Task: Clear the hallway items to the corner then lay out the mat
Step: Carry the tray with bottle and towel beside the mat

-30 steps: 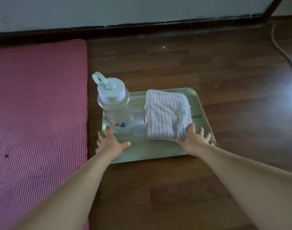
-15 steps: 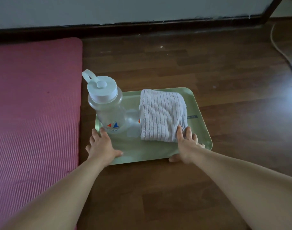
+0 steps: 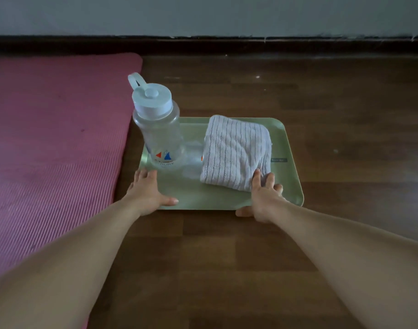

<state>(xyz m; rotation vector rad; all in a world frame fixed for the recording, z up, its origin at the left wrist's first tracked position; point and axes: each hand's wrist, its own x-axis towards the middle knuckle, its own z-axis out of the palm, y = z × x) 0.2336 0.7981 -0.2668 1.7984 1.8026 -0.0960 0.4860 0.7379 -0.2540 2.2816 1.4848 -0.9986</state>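
— What are the hands doing now?

— Both are on the near edge of the green tray [image 3: 291,172]. The left hand [image 3: 147,193] lies flat and open on the near left corner, thumb spread along the rim, fingers pointing at the water bottle [image 3: 159,129]. The right hand [image 3: 262,198] pinches the near right part of the rim: fingers on top, touching the folded towel [image 3: 236,150], and the thumb seems to be under the edge.

— So the tray is lifted?

— I cannot tell; it looks to be resting on the wooden floor [image 3: 345,103].

— And the task, how far?

— The pink mat [image 3: 56,138] is already spread flat at the left, up to the baseboard [image 3: 227,45]. The tray with bottle and towel stands just beside the mat's right edge (a narrow strip of floor is between them). I think the tray is the part not finished.

— Is there room to move it?

— Yes. To the right and ahead the floor is bare up to the wall. The bottle is tall and stands at the tray's left edge, so a quick push could tip it.
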